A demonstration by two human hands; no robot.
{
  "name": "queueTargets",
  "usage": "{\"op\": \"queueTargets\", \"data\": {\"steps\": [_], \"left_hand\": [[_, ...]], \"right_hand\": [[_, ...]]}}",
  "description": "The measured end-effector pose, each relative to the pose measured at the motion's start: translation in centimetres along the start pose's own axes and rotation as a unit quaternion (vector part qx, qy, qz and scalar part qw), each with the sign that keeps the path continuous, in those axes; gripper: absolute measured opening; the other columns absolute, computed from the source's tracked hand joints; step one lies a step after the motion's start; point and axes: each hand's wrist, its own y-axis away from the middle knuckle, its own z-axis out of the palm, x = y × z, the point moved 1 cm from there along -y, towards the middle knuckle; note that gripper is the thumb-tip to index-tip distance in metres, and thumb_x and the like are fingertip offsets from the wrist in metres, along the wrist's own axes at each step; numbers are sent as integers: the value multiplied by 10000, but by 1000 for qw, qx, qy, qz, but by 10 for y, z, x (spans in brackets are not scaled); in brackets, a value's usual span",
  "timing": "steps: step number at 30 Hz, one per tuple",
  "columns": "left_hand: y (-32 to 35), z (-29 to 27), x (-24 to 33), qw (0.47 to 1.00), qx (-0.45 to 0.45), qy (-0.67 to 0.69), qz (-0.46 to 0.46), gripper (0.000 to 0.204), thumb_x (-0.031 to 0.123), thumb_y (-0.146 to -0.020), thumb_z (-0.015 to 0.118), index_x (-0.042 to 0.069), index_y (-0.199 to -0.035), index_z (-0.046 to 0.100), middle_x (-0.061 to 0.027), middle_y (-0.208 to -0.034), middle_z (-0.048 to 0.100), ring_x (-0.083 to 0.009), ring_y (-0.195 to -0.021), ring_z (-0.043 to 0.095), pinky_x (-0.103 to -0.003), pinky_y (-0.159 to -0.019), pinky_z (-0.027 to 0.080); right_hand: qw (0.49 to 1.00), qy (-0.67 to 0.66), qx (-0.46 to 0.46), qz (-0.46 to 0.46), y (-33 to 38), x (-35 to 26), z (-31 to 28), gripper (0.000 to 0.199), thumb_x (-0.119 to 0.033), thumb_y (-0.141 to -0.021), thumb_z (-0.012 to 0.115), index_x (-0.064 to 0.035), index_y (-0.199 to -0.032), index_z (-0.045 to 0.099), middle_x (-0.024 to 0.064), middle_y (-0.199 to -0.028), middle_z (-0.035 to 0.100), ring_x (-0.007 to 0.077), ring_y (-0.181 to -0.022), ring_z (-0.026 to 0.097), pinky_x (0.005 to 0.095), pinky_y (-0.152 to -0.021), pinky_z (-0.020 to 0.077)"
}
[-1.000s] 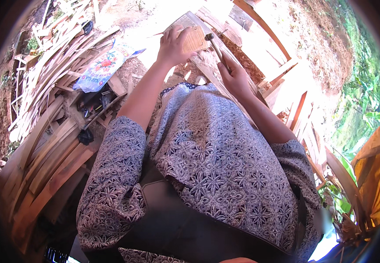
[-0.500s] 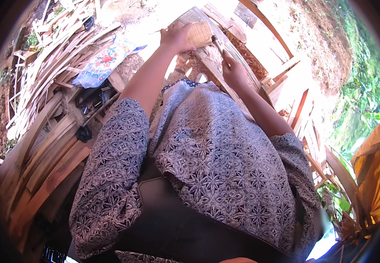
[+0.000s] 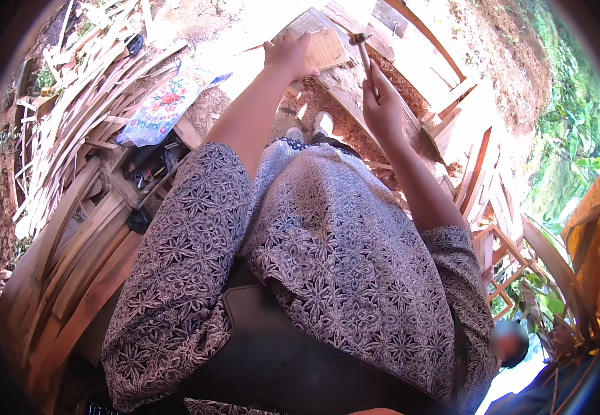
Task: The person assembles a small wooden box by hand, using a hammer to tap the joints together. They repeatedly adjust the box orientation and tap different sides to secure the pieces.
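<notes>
A pale wooden block (image 3: 327,50) rests on a thick wooden plank (image 3: 347,84) that serves as a bench ahead of me. My left hand (image 3: 290,55) grips the block's left end, thumb on the near side. In my right hand (image 3: 382,104) is a hammer (image 3: 364,58), its handle wrapped by my fingers. The hammer's metal head is up and just right of the block, apart from it. Any joint or nail in the block is too small to make out.
Thin wood strips (image 3: 82,117) pile up on the left, with a printed plastic sack (image 3: 165,104) beside them. Nearer lie curved boards (image 3: 82,270) and a dark box of tools (image 3: 149,166). Frames and offcuts (image 3: 504,256) stand right. A person's head (image 3: 509,344) shows at lower right.
The hammer has come away from the block's right edge and risen, with my right hand. My left hand still holds the block. My shoes and a person's head at lower right have come into view.
</notes>
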Motion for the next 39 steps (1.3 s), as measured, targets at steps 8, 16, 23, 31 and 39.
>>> {"op": "queueTargets", "data": {"steps": [8, 16, 23, 31, 39], "left_hand": [[-7, -5, 12, 1000, -9, -14, 13, 1117, 690, -655, 831, 242, -1564, 358, -118, -1416, 516, -298, -1356, 496, -580, -1002, 424], [-11, -7, 14, 1000, -18, -18, -1, 1132, 693, -660, 829, 239, -1574, 339, -124, -1418, 515, -290, -1380, 467, -573, -1000, 426], [-14, -12, 20, 1000, -2, -17, 9, 1129, 687, -660, 835, 232, -1571, 347, -126, -1409, 516, -300, -1360, 478, -575, -1005, 430], [-9, -4, 16, 1000, 4, -8, 11, 1110, 690, -664, 828, 220, -1559, 368, -132, -1389, 522, -305, -1348, 488, -584, -1012, 427], [-6, -5, 12, 1000, -5, 0, 7, 1091, 670, -677, 827, 218, -1558, 369, -130, -1430, 489, -298, -1351, 489, -589, -1015, 424]], "right_hand": [[997, 51, -55, 34, 4, -2, -3, 506, -156, -1023, 599, -167, -1518, 496, 37, -788, 662, 68, -579, 498, 269, -527, 415], [983, -139, 78, -92, -7, -64, -33, 489, -91, -1056, 547, -70, -1534, 442, -12, -825, 584, 5, -618, 438, 203, -522, 353], [997, 28, -8, 66, -2, 19, -2, 475, -198, -1034, 601, -152, -1500, 519, 47, -829, 662, 65, -621, 497, 263, -563, 411], [972, -69, 135, -181, -6, -51, -24, 552, -90, -1032, 580, -131, -1557, 415, 28, -917, 686, 31, -596, 467, 223, -534, 399], [997, -44, 32, -49, 2, -49, -23, 481, -140, -1045, 577, -145, -1518, 492, 10, -833, 650, 32, -608, 443, 245, -543, 394]]}}
